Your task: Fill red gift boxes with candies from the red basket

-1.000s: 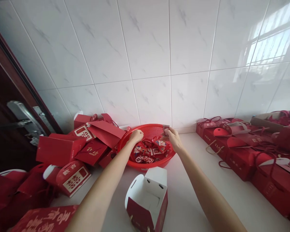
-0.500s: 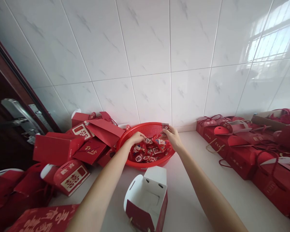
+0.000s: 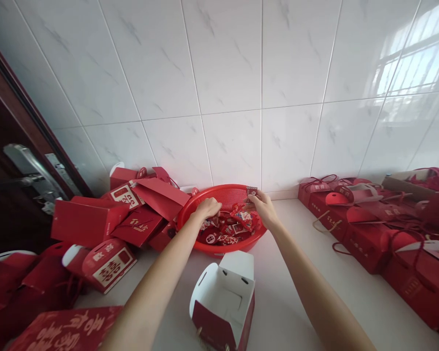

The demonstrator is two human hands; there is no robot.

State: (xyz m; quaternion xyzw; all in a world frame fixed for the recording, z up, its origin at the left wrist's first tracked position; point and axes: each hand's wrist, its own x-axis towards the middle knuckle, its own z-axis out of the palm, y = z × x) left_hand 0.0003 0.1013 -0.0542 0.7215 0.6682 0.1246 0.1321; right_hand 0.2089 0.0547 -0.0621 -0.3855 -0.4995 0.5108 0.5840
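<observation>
A red plastic basket (image 3: 185,214) with perforated sides holds several wrapped candies (image 3: 228,240) in red, white and patterned foil. Over its left part my left hand (image 3: 208,208) reaches in, fingers curled down among the sweets; what they grip is hidden. At the right rim, my right hand (image 3: 263,207) pinches a small dark-red wrapped candy (image 3: 252,191) between thumb and fingers. In front of the basket stands a gift box (image 3: 222,302), dark red outside and white inside, its top flaps open and nothing visible within.
Red gift boxes (image 3: 91,219) lie in a loose pile on the left, near a dark door with a metal handle (image 3: 32,165). Along the right, closed red boxes (image 3: 366,243) with cord handles stand in rows. A tiled wall (image 3: 230,141) rises behind the white tabletop (image 3: 289,292).
My left hand has shifted slightly and its fingers have curled in more over the candies. My right hand keeps its candy in nearly the same spot. The view has moved a little.
</observation>
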